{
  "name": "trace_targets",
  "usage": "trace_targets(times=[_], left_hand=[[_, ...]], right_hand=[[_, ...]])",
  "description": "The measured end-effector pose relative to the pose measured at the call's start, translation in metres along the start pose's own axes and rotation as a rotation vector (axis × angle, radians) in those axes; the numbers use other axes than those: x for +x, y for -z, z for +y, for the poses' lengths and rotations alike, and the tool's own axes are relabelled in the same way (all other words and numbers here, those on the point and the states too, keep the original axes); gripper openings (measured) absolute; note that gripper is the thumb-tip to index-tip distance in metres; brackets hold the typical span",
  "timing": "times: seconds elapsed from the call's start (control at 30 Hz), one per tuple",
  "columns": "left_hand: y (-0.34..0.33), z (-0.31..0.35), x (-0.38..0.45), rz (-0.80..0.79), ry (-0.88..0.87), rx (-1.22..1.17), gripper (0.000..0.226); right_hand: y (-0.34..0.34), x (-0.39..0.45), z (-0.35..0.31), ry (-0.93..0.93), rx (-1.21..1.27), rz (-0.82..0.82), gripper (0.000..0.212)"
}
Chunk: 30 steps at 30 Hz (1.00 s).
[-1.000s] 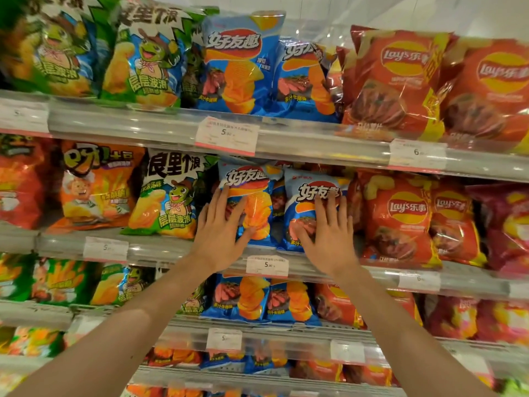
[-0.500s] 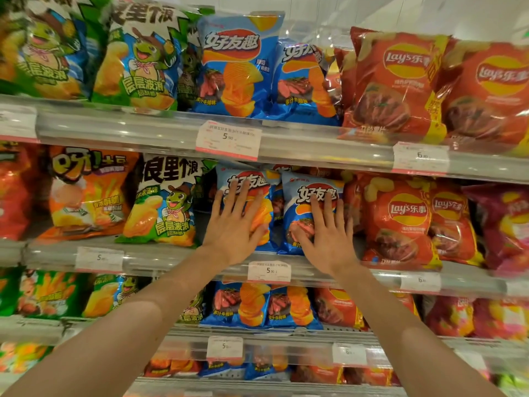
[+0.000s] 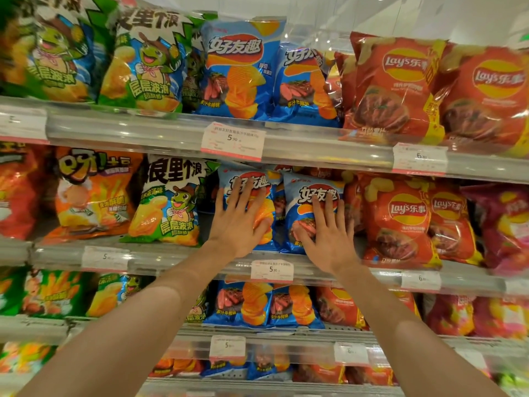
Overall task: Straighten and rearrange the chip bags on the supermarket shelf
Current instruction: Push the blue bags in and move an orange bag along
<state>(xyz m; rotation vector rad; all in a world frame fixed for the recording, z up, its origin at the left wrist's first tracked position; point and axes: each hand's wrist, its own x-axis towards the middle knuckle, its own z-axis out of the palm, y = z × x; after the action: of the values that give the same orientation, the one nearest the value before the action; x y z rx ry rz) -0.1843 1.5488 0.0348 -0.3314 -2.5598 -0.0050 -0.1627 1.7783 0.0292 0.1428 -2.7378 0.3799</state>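
Note:
Two blue chip bags stand side by side on the second shelf (image 3: pixel 177 257). My left hand (image 3: pixel 239 224) lies flat with fingers spread against the front of the left blue bag (image 3: pixel 244 179). My right hand (image 3: pixel 329 233) presses flat, fingers apart, on the right blue bag (image 3: pixel 303 193). Neither hand grips a bag; both palms rest on the fronts. The lower parts of both bags are hidden behind my hands.
A green-and-white chip bag (image 3: pixel 169 204) stands left of my hands, an orange bag (image 3: pixel 91 193) beyond it. Red Lay's bags (image 3: pixel 398 222) crowd the right side. The shelf above (image 3: pixel 329 150) carries blue, green and red bags. Price tags (image 3: pixel 272 270) hang on the rails.
Both hands have slid a little upward on the blue bags, and the two bags stand more upright and closer together. The view has shifted slightly.

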Motion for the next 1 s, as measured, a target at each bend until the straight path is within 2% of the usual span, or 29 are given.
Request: trace_targets(times=[0.13,0.27,0.43,0.6,0.67,0.8,0.93,1.0], left_hand=[[0.01,0.003,-0.008,-0.02,0.054,-0.085,0.071],[0.012,0.002,-0.043,0.071,0.129,-0.296,0.071],[0.006,0.008,-0.108,0.144,0.159,-0.528,0.065],[-0.006,0.018,-0.169,0.206,0.199,-0.593,0.052],[-0.008,0.022,-0.189,0.183,0.27,-0.635,0.053],[-0.009,0.023,-0.226,0.014,0.478,-0.736,0.06],[-0.014,0.01,-0.255,-0.035,0.562,-0.817,0.056],[-0.018,0.0,-0.264,-0.045,0.576,-0.858,0.054]], right_hand=[[0.005,-0.004,0.002,0.013,0.084,0.031,0.083],[0.009,-0.022,0.001,-0.003,0.19,0.134,0.081],[-0.008,-0.078,-0.004,0.032,0.347,0.187,0.078],[-0.045,-0.139,-0.006,0.063,0.381,0.226,0.076],[-0.059,-0.159,-0.005,0.054,0.426,0.197,0.074],[-0.079,-0.192,-0.001,-0.041,0.533,0.085,0.069],[-0.094,-0.214,-0.007,-0.191,0.537,-0.09,0.072],[-0.1,-0.222,-0.014,-0.217,0.513,-0.116,0.067]])
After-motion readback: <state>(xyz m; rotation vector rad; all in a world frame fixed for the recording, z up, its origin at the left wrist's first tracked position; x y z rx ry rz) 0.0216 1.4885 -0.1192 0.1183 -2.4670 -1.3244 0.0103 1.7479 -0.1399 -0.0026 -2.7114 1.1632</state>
